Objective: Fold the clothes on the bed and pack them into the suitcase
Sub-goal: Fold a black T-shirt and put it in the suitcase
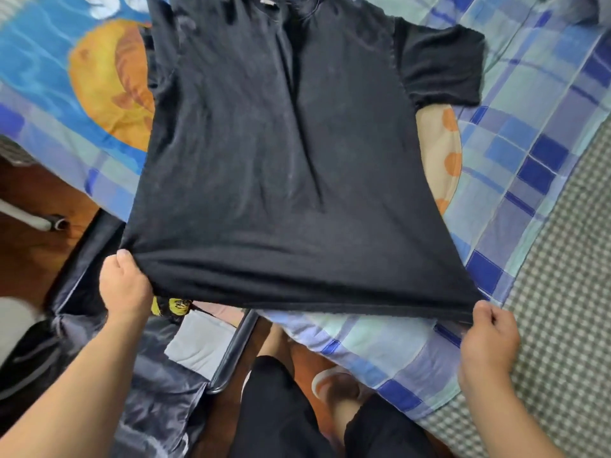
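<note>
A black T-shirt [274, 153] is stretched out over the bed, collar far from me, bottom hem toward me. Its right sleeve [439, 64] lies flat on the blue checked bedspread [529, 153]; the left sleeve is hidden under the body. My left hand [124, 285] pinches the hem's left corner. My right hand [489, 342] pinches the hem's right corner, and the hem hangs taut between them above the bed edge. Below my left arm lies the open dark suitcase [228, 355], with a pale folded cloth [198, 342] and a yellow-and-black item [173, 307] inside.
A grey-and-white checked sheet [568, 292] covers the bed at the right. My legs in black shorts [281, 408] stand on the brown floor between suitcase and bed. A white tube-shaped object [29, 216] lies on the floor at left.
</note>
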Tool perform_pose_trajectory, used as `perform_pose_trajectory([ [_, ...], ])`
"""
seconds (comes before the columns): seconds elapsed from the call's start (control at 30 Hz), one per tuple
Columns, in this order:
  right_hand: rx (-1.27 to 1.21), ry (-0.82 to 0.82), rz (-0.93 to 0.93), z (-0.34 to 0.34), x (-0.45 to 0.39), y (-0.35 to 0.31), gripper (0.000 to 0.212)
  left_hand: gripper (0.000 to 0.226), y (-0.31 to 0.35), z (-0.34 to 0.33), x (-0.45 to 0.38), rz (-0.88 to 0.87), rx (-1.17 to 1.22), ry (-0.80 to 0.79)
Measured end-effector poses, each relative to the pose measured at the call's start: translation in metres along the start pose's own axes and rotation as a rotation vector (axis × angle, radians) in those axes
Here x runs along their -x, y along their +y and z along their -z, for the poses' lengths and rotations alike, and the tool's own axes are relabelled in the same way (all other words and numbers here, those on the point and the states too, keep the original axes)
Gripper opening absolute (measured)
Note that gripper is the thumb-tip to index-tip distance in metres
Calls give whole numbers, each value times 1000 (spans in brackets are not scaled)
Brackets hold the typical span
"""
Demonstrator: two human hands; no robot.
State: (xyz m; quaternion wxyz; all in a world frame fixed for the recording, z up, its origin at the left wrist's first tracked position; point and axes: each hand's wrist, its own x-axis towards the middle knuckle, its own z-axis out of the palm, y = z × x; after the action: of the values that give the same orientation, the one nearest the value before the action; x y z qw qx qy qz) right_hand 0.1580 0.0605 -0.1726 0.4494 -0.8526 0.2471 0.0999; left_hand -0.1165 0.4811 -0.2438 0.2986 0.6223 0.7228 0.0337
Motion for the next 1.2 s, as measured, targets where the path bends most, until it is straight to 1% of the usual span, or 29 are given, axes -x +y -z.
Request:
perform_pose_trajectory([
  [0.03, -73, -11, -62, 0, -1, -2, 16, 40, -9, 3, -2, 23, -19, 12],
  [0.1, -179, -83, -172, 3, -4, -5, 16, 35, -27, 7, -7, 36, -93, -81],
  [0.17, -231, -154, -240, 6, -6, -10, 22, 34, -37, 13, -4, 36, -199, -173],
  [0.2, -240, -171, -257, 7, -6, -14, 21, 36, -37, 14, 4, -23, -244, -194],
  [0.23, -237, -187, -262, 8, -5, -16, 20, 37, -37, 15, 18, -83, -227, -221],
  [0.27, -221, -207, -261, 10, -4, -17, 19, 37, -37, 15, 31, -124, -163, -249],
  [0.33, -194, -236, -268, 14, -1, -12, 21, 38, -47, 7, 54, -137, -4, -364],
  [0.4, -181, -271, -304, 17, 3, -7, 28, 38, -68, -6, 68, -99, -43, -512],
  [0.47, -155, -289, -334, 20, 9, -2, 29, 44, -79, -24, 72, 49, 31, -545],
  [0.53, -129, -288, -354, 21, 10, 4, 26, 49, -83, -42, 60, 245, 185, -513],
  [0.57, -132, -282, -362, 21, 10, 6, 25, 60, -98, -59, 40, 278, 235, -479],
  [0.63, -148, -273, -369, 18, 7, 9, 22, 80, -113, -86, -3, 234, 296, -424],
  [0.67, -151, -269, -371, 16, 6, 9, 22, 80, -120, -99, -26, 216, 316, -414],
  [0.73, -164, -246, -371, 10, 6, 6, 24, 68, -104, -103, -47, 215, 350, -422],
  [0.8, -185, -222, -372, 6, 6, 5, 24, 56, -55, -82, -37, 255, 407, -463],
  [0.83, -188, -213, -371, 4, 6, 7, 24, 48, -41, -74, -35, 286, 423, -475],
  [0.87, -187, -202, -363, 4, 5, 9, 24, 38, -32, -69, -34, 295, 404, -462],
  [0.93, -195, -149, -331, 7, 5, 10, 23, 23, -12, -46, -11, 261, 269, -322],
  [0.97, -186, -113, -300, 7, 6, 9, 24, 21, -8, -34, 2, 216, 167, -238],
  [1.03, -134, -33, -255, 8, 4, 10, 23, 25, -12, -11, 33, 135, -6, -50],
  [1.07, -82, -9, -254, 8, 3, 12, 18, 28, -15, 0, 48, 148, -40, 1],
  [1.1, -22, 13, -272, 7, 3, 14, 12, 32, -22, 7, 57, 157, -75, 19],
  [1.13, 47, 27, -291, 6, 1, 17, 9, 35, -29, 10, 61, 158, -136, 1],
  [1.2, 237, 21, -289, 5, -4, 17, 11, 38, -40, 14, 54, 127, -351, -131],
])
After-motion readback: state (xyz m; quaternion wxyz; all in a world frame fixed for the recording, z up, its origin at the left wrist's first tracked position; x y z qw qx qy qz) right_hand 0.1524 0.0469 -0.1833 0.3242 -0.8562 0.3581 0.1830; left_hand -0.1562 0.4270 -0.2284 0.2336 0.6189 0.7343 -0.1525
